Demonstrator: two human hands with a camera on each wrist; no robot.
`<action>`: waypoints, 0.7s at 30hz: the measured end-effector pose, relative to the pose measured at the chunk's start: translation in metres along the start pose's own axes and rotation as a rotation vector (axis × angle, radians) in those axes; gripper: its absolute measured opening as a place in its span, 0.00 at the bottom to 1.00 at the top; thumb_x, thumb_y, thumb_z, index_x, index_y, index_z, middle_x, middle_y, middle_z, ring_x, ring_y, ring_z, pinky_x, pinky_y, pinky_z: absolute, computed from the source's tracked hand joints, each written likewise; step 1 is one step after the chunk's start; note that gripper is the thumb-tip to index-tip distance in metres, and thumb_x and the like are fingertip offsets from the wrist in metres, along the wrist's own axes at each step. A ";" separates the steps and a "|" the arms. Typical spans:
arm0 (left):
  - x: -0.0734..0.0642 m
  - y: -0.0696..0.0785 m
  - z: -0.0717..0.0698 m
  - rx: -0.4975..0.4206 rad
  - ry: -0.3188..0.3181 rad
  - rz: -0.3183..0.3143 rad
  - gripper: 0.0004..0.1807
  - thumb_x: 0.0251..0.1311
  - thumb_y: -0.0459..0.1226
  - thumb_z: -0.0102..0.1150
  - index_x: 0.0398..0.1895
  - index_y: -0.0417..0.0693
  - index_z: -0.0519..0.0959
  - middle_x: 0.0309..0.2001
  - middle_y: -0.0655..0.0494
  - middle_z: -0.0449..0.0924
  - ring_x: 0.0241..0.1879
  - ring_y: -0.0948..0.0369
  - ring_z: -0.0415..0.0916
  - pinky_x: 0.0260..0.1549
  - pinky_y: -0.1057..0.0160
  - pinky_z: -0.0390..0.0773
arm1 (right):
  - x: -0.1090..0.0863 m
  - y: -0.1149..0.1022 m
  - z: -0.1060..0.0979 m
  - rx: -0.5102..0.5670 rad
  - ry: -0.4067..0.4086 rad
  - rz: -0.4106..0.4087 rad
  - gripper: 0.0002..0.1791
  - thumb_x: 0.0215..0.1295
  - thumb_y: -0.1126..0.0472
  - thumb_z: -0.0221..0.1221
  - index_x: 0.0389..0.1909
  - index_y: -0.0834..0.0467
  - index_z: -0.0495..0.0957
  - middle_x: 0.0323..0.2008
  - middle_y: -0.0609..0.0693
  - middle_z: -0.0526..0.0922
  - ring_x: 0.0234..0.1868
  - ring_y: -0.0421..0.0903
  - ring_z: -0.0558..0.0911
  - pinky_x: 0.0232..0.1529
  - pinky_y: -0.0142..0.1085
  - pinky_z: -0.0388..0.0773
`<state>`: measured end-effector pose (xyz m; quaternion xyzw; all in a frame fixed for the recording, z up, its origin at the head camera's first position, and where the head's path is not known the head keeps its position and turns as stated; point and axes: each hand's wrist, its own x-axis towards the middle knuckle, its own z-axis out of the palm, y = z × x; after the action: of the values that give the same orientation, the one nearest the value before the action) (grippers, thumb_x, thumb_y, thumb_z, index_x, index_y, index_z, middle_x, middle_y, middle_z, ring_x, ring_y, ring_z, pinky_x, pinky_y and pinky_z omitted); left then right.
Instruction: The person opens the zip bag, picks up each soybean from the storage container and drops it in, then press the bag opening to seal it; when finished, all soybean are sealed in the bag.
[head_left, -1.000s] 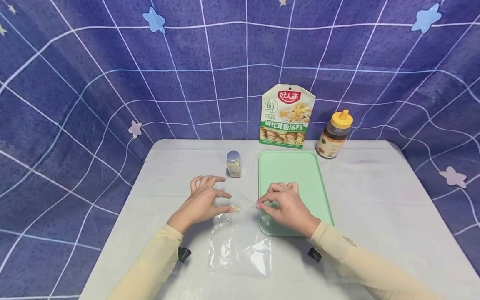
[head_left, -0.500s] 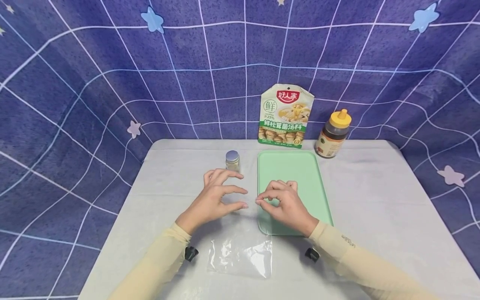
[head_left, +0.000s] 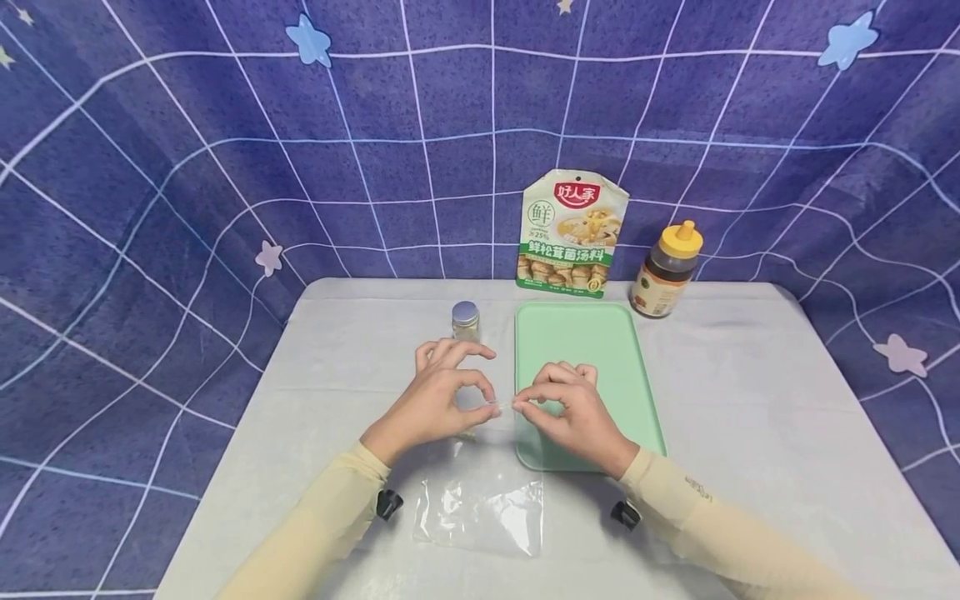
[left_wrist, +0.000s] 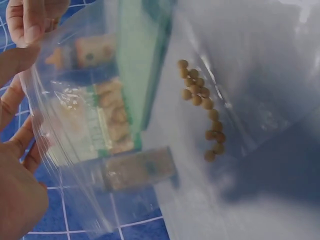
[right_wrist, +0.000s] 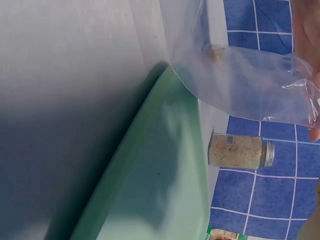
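My left hand (head_left: pixel 438 398) and right hand (head_left: pixel 573 408) face each other over the table, each pinching the top edge of a clear zip bag (head_left: pixel 480 512) between thumb and forefinger. Their fingertips almost meet. The bag hangs from that edge and its lower part lies toward the front of the table. Through its film, in the left wrist view, shows a cluster of small round tan beans (left_wrist: pixel 195 90), like soybeans. The right hand is over the left side of a green tray (head_left: pixel 581 350). Right behind the left hand's fingers stands a small spice jar (head_left: pixel 466 317), its lower part hidden.
A mushroom soup seasoning packet (head_left: pixel 573 233) stands upright behind the tray, against a blue gridded cloth (head_left: pixel 420 108). To its right is a dark squeeze bottle (head_left: pixel 666 271) with a yellow cap. A white cloth covers the table (head_left: pixel 727 383).
My left hand has moved right toward the right hand, and its spread thumb and forefinger have come together on the bag's edge. The right hand has stayed in place, still pinching.
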<state>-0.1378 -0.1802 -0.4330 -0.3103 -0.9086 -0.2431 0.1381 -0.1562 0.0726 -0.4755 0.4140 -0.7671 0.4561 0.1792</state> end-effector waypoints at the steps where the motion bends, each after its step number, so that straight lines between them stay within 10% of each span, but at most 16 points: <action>1: 0.000 0.001 0.000 0.002 -0.002 -0.002 0.07 0.53 0.51 0.76 0.27 0.68 0.85 0.62 0.62 0.73 0.62 0.58 0.63 0.63 0.43 0.49 | -0.001 0.000 0.000 0.003 0.001 -0.001 0.06 0.60 0.59 0.73 0.36 0.45 0.90 0.31 0.32 0.74 0.37 0.37 0.72 0.44 0.49 0.50; 21: 0.004 0.012 0.001 0.075 0.042 0.115 0.04 0.55 0.44 0.76 0.26 0.62 0.88 0.59 0.59 0.75 0.60 0.57 0.65 0.62 0.42 0.51 | 0.006 0.001 0.009 -0.099 0.030 -0.161 0.03 0.62 0.57 0.71 0.34 0.48 0.87 0.33 0.41 0.75 0.36 0.41 0.71 0.44 0.52 0.52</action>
<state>-0.1335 -0.1696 -0.4279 -0.3514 -0.8946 -0.2072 0.1823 -0.1596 0.0623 -0.4771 0.4579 -0.7503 0.4079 0.2470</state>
